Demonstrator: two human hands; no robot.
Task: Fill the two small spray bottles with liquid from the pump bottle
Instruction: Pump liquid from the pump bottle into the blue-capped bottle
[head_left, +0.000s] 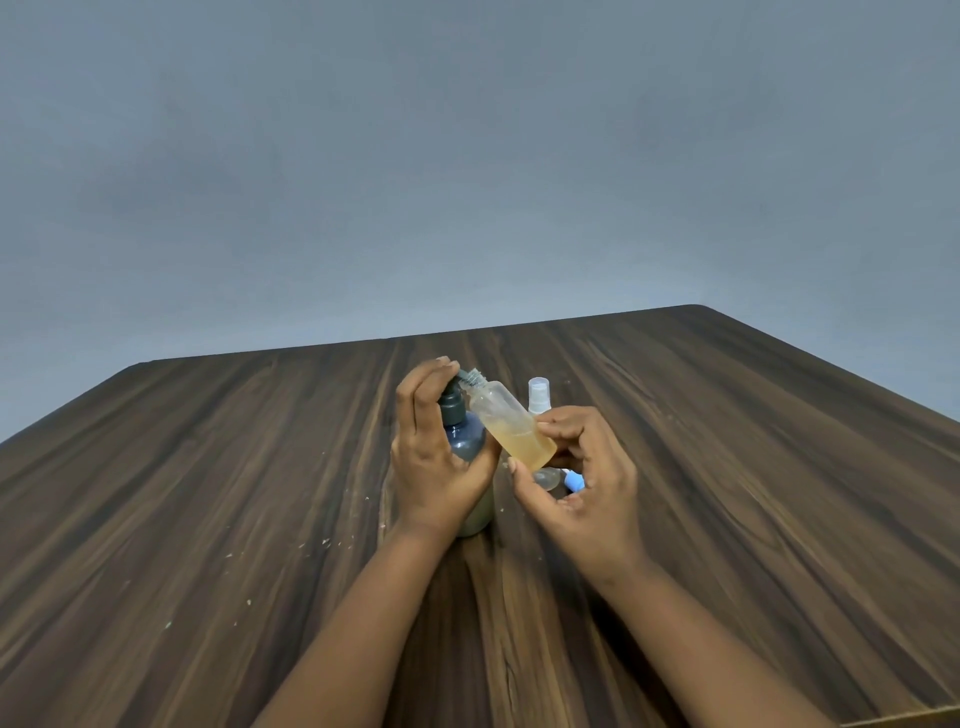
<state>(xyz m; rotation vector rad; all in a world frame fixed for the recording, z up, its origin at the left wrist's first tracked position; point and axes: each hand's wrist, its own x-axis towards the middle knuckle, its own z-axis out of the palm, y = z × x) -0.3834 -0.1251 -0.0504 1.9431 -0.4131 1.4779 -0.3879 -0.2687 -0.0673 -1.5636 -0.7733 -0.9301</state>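
The dark blue pump bottle (466, 441) stands upright at the table's middle. My left hand (435, 457) wraps its body, with fingers on top of the pump head. My right hand (582, 483) holds a small clear spray bottle (511, 423) by its lower end, tilted, with its open threaded neck against the pump spout. Amber liquid fills about its lower third. A second small spray bottle (540, 397) with a white spray cap stands upright just behind, mostly hidden. A blue and white piece (574, 480), perhaps the removed spray top, shows between my right fingers.
The dark wood-grain table (208, 493) stretches wide on both sides, with pale crumbs (291, 551) scattered left of the bottles. Its far edge meets a plain grey wall (467, 156).
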